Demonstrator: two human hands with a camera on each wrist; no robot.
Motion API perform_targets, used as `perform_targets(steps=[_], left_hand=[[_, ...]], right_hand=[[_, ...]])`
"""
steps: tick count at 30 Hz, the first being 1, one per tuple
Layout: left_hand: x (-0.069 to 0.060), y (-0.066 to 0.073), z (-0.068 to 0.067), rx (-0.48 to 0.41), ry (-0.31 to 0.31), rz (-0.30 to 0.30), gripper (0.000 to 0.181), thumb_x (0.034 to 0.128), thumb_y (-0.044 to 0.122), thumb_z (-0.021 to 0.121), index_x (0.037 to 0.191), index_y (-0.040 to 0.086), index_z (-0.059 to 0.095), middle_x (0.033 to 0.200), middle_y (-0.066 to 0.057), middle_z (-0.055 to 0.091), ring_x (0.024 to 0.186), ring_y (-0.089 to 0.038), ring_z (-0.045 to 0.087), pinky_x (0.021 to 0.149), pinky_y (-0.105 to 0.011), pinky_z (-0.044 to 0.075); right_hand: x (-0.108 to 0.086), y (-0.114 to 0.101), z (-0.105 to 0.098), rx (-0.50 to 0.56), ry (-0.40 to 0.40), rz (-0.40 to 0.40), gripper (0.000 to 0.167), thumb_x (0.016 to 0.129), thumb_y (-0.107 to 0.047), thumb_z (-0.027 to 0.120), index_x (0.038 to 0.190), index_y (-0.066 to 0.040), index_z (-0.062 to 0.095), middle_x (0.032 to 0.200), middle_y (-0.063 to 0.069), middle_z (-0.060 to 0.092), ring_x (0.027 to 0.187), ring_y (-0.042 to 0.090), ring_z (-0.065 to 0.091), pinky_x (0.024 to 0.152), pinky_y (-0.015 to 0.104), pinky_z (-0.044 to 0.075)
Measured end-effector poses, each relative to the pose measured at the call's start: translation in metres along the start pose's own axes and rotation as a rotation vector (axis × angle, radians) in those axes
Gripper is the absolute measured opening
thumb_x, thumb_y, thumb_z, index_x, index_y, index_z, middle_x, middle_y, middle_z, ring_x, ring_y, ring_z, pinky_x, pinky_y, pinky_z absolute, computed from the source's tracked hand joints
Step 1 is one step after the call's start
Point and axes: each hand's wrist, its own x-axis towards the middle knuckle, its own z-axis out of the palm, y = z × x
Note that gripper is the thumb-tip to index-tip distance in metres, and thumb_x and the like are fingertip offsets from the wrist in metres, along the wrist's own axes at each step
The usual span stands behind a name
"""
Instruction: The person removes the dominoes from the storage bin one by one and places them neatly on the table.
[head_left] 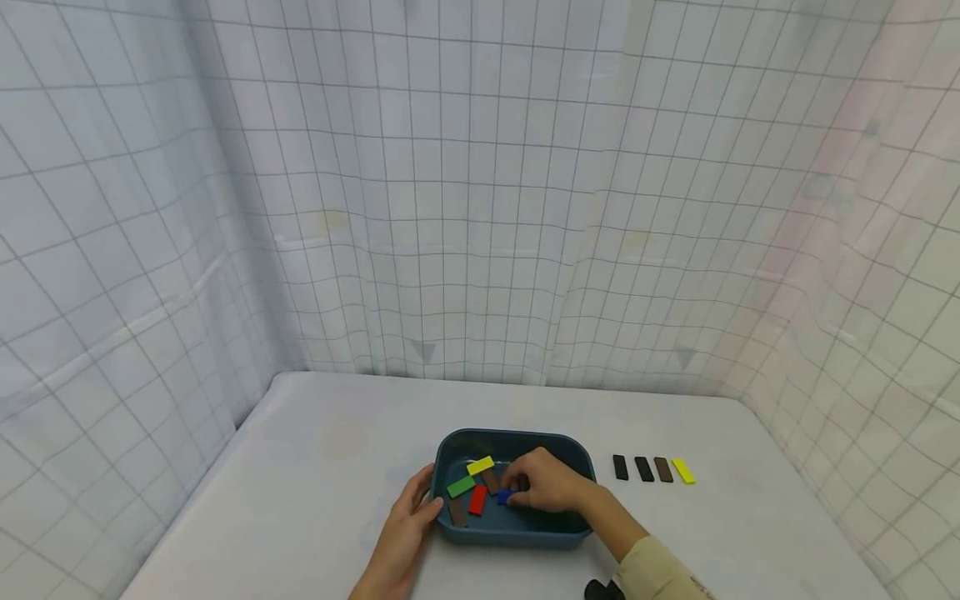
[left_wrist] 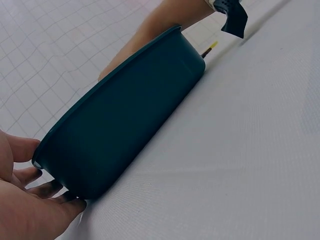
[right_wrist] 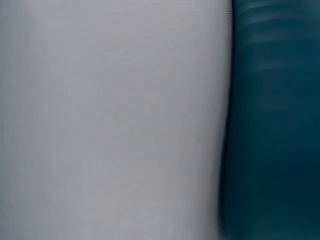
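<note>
Your right hand [head_left: 546, 481] pinches the blue block [head_left: 504, 497] at its fingertips inside the plastic bin [head_left: 513, 540], so let your left hand [head_left: 411, 510], gripping the rim, steady it, avoiding the red block [head_left: 477, 500] left of these fingertips.

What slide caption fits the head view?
Left hand grips a tub; right hand pinches a blue block inside; four other blocks lie in a row beside it.

The left hand [head_left: 406, 515] spreads its thumb [left_wrist: 24, 148] from its bent fingers [left_wrist: 46, 189]; the right hand [head_left: 549, 482] curls, its forearm [head_left: 611, 523] slanting inward.
</note>
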Motion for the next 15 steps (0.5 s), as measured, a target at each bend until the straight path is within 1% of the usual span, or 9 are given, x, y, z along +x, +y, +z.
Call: perform_targets(steps=[3, 7, 10, 15], left_hand=[[-0.0003, -0.0013, -0.0005, -0.003, -0.006, 0.001, 0.061, 0.1081, 0.006, 0.049, 0.161, -0.003, 0.02, 0.166, -0.029, 0.014, 0.152, -0.048, 0.011, 0.12, -0.06, 0.018], [-0.0007, -0.0012, -0.0009, -0.006, -0.012, 0.003, 0.061, 0.1081, 0.007, 0.049, 0.162, -0.002, 0.021, 0.167, -0.028, 0.014, 0.152, -0.048, 0.011, 0.12, -0.059, 0.018], [-0.0011, -0.0004, -0.0008, -0.005, -0.014, 0.008, 0.061, 0.1083, 0.007, 0.049, 0.162, -0.001, 0.021, 0.167, -0.028, 0.014, 0.153, -0.048, 0.01, 0.12, -0.059, 0.018], [-0.001, -0.0008, -0.001, -0.008, -0.009, 0.006, 0.061, 0.1081, 0.006, 0.049, 0.162, -0.002, 0.021, 0.167, -0.028, 0.014, 0.153, -0.048, 0.01, 0.121, -0.059, 0.018]], right_hand=[[-0.001, 0.0007, -0.0018, 0.061, 0.032, -0.005, 0.009, 0.091, -0.011, 0.08, 0.099, -0.016, 0.077, 0.083, -0.016, 0.064, 0.075, 0.001, 0.058, 0.067, 0.022, 0.053], [-0.0017, 0.0014, -0.005, 0.112, 0.088, 0.02, 0.009, 0.094, -0.015, 0.078, 0.103, -0.017, 0.076, 0.09, -0.014, 0.067, 0.082, 0.004, 0.061, 0.072, 0.025, 0.054], [-0.0017, 0.0024, -0.0073, 0.136, 0.121, 0.038, 0.012, 0.095, -0.015, 0.077, 0.107, -0.016, 0.077, 0.095, -0.011, 0.07, 0.086, 0.006, 0.062, 0.076, 0.026, 0.055], [-0.0024, 0.0036, -0.009, 0.186, 0.163, 0.057, 0.014, 0.094, -0.015, 0.077, 0.108, -0.013, 0.077, 0.095, -0.008, 0.071, 0.086, 0.009, 0.065, 0.076, 0.028, 0.056]])
